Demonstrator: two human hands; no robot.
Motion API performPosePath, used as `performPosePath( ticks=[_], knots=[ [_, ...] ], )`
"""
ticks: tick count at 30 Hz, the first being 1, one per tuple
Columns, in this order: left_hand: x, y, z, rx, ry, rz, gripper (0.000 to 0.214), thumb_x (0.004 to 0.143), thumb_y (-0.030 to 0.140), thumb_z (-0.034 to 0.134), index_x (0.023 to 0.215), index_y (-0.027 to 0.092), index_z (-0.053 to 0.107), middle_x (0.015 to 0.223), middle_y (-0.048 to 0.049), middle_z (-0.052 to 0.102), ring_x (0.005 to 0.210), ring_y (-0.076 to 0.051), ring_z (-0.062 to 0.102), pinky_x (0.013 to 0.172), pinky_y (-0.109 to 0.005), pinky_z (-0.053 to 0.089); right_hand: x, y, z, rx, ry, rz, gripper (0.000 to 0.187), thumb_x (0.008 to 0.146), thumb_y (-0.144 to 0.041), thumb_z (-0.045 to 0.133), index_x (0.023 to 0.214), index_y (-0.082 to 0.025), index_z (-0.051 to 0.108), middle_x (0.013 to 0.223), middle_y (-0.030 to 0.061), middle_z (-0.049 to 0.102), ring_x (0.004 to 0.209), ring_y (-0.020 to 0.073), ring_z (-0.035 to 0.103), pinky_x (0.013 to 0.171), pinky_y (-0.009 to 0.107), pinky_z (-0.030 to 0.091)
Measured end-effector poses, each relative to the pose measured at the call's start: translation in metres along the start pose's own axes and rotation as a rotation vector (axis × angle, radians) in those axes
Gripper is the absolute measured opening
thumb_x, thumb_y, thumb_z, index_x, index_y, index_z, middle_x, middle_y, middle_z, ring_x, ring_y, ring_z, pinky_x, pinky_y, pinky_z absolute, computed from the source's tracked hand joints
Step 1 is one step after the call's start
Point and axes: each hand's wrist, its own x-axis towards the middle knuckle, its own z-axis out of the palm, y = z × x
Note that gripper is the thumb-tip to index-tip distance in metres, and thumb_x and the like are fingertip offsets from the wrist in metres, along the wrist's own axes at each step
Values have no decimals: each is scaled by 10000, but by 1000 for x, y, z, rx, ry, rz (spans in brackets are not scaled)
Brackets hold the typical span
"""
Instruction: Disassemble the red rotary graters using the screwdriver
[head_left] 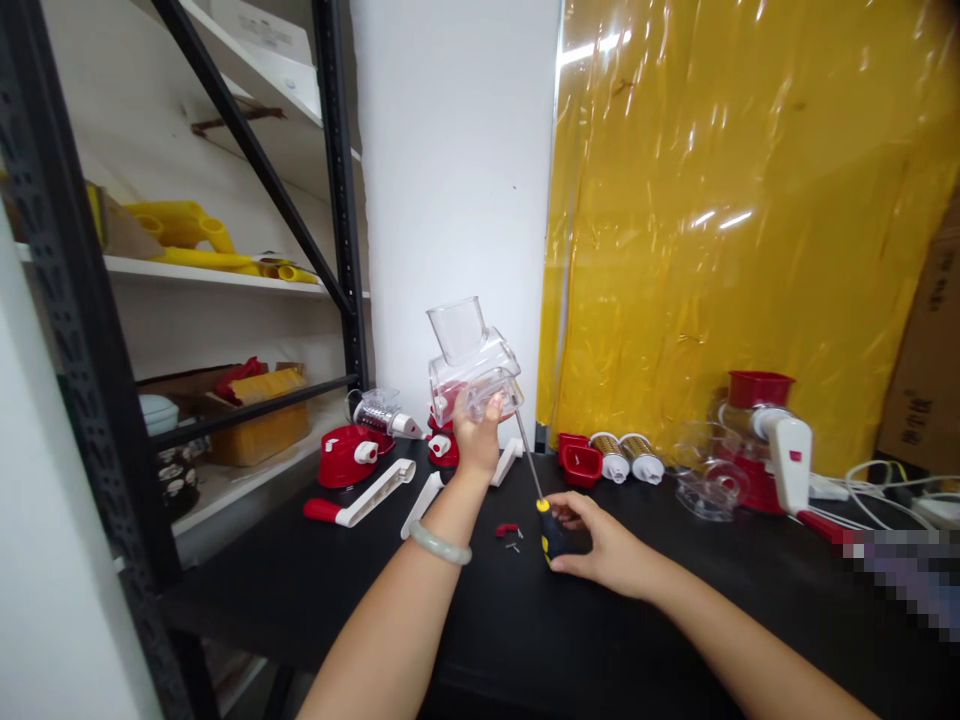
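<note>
My left hand (475, 440) is raised above the black table (675, 600) and grips a clear plastic grinder housing (472, 360) from below, its chute pointing up. My right hand (600, 545) holds a screwdriver by its black-and-yellow handle (550, 535); the metal shaft (527, 455) slants up to the underside of the clear housing. A small red part and loose screws (510, 535) lie on the table between my hands.
Red and white grinder parts lie behind: a red base (346, 455), white crank handles (375, 492), metal drums (626, 455), an assembled red-and-white grinder (765, 440). A black shelf rack (90, 330) stands left. Yellow plastic sheeting (750, 220) hangs behind. Cables (900, 485) lie far right.
</note>
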Motion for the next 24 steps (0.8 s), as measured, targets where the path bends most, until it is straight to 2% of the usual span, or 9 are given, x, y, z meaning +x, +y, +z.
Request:
performPosePath(
  ticks=[2, 4, 7, 10, 14, 17, 20, 22, 24],
  knots=[
    [0, -1, -1, 27, -11, 30, 437, 683, 449, 765, 1011, 191, 635, 969, -56, 710, 919, -195, 687, 779, -330, 599, -2, -4, -2, 68, -87, -15, 624, 749, -273, 732, 1331, -252, 509, 1242, 70, 601, 1239, 233, 532, 1073, 422, 407],
    [-1, -2, -2, 41, -9, 26, 435, 688, 446, 762, 1016, 190, 636, 984, -58, 711, 931, -198, 689, 832, -351, 588, -1, -6, -2, 131, -145, -8, 582, 789, -260, 683, 1338, -248, 493, 1137, 51, 655, 1174, 220, 585, 1058, 420, 419],
    [-3, -1, -2, 50, -13, 3, 457, 691, 452, 759, 1043, 193, 628, 1012, -62, 707, 947, -201, 686, 832, -349, 586, 3, -7, 2, 59, -68, 31, 597, 710, -265, 762, 1264, -219, 545, 938, 20, 657, 960, 221, 641, 972, 422, 476],
    [-3, -1, -2, 63, -22, 7, 457, 700, 450, 756, 1058, 198, 628, 1041, -68, 699, 978, -205, 677, 795, -322, 591, 3, -7, 3, -90, 33, 31, 701, 615, -336, 854, 1242, -198, 573, 1061, 71, 623, 1031, 260, 598, 979, 441, 471],
    [-3, -1, -2, 72, -9, 7, 440, 698, 443, 756, 1037, 190, 637, 1021, -70, 700, 951, -202, 683, 771, -312, 596, -4, -7, -9, 15, -88, -10, 738, 767, -387, 751, 1419, -250, 433, 1350, 103, 534, 1289, 260, 487, 1102, 454, 381],
    [-3, -2, -1, 69, -8, 18, 427, 701, 437, 753, 1032, 192, 642, 1006, -62, 705, 943, -196, 685, 789, -321, 598, -3, -4, -13, 102, -164, -6, 618, 828, -328, 679, 1397, -242, 453, 1133, 61, 650, 1152, 227, 592, 1059, 439, 422],
    [-3, -3, -1, 51, -22, 24, 413, 706, 440, 749, 1024, 195, 650, 998, -59, 711, 943, -196, 684, 789, -324, 597, 2, 0, -7, 39, -70, 18, 610, 724, -319, 776, 1277, -202, 548, 895, 11, 628, 916, 206, 636, 958, 411, 482],
    [-3, -3, -1, 38, -16, 16, 419, 702, 435, 757, 1032, 200, 649, 997, -53, 711, 937, -188, 680, 780, -312, 593, 3, 0, -4, -30, -11, 16, 677, 642, -343, 841, 1244, -195, 569, 948, 28, 615, 935, 219, 622, 938, 411, 493],
    [-3, -3, -1, 33, -8, 10, 424, 696, 428, 765, 1037, 203, 649, 996, -46, 710, 934, -179, 677, 777, -296, 587, 1, -2, -4, -44, -4, -15, 712, 658, -395, 834, 1284, -216, 547, 1141, 77, 604, 1097, 251, 585, 981, 426, 480]
  ],
)
